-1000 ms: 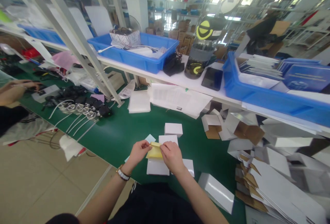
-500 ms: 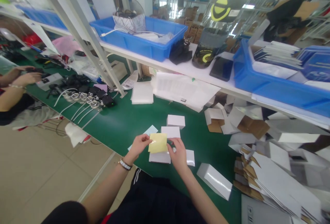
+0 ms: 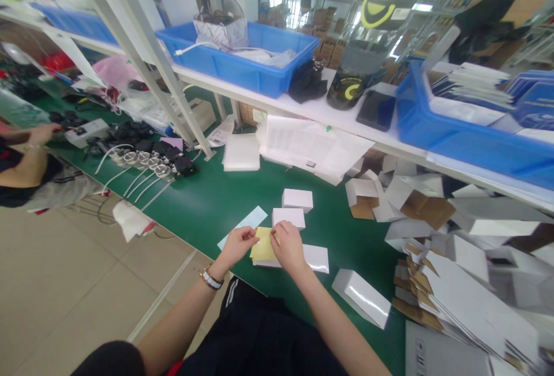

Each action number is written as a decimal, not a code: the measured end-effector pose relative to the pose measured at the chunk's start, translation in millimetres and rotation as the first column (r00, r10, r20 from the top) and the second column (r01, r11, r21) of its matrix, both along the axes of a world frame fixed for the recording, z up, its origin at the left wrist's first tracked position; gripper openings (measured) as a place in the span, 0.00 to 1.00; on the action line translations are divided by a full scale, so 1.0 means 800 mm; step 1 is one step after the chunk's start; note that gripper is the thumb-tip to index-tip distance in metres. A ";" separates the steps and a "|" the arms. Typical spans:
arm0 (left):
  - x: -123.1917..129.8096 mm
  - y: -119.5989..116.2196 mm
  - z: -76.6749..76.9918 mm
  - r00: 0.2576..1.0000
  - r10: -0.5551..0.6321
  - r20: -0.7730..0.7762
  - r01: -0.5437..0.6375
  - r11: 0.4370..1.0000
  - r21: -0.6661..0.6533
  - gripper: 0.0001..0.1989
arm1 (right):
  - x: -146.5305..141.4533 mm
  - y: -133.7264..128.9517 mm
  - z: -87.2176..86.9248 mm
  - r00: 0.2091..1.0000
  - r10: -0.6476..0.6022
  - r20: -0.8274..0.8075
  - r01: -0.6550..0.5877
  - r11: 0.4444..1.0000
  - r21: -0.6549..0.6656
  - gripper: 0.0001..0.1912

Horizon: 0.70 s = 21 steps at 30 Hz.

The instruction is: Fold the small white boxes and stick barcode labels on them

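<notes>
A small yellow sheet (image 3: pixel 262 244) lies over a white carton, most of which it hides. My left hand (image 3: pixel 239 244) pinches the sheet's left edge near the top. At its upper right, my right hand (image 3: pixel 289 243) has its fingers closed on the sheet; the fingertips partly hide the grip. Just beyond my left hand is a pale blue paper strip (image 3: pixel 255 216) on the table. Two small white boxes, the nearer box (image 3: pixel 288 217) and the farther box (image 3: pixel 297 199), stand beyond my hands. A glossy white box (image 3: pixel 317 259) lies right of my right wrist.
Another white box (image 3: pixel 362 296) lies to the right on the green table (image 3: pixel 208 191). Folded cartons (image 3: pixel 467 301) and open boxes pile up farther right. Corded round devices (image 3: pixel 147 160) line the left. A shelf with blue bins (image 3: pixel 259 76) spans the back. A co-worker's hand (image 3: pixel 41 134) is far left.
My right hand has moved left, from the sheet's right edge onto its upper right part. The yellow sheet sits slightly lower. The whole view has shifted a little.
</notes>
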<state>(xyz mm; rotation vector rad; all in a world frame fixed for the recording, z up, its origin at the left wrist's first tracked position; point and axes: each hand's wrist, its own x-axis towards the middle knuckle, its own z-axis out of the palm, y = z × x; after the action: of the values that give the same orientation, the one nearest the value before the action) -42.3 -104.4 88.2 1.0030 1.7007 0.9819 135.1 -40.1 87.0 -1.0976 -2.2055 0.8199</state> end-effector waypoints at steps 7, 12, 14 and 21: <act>-0.013 0.000 -0.032 0.995 0.101 -0.007 -0.101 0.995 0.010 0.15 | 0.016 -0.006 -0.036 0.947 -0.258 -0.193 0.173 0.912 -0.371 0.06; -0.027 0.000 -0.066 0.965 0.201 -0.170 -0.193 0.979 0.061 0.16 | 0.050 -0.025 -0.080 0.894 -0.426 -0.140 0.221 0.691 -0.688 0.14; -0.022 -0.009 -0.074 0.943 0.190 -0.272 -0.168 0.980 0.103 0.14 | 0.063 -0.038 -0.093 0.893 -0.436 -0.113 0.209 0.623 -0.754 0.14; 0.017 -0.054 -0.092 0.825 -0.294 -0.482 0.407 0.901 0.148 0.16 | 0.075 -0.066 -0.115 0.936 -0.346 -0.061 0.165 0.586 -0.793 0.11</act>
<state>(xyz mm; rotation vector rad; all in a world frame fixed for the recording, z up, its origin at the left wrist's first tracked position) -29.0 -147.3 14.7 1.7558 1.6841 0.7568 195.0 -92.8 -5.4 -1.5785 -1.4179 1.7563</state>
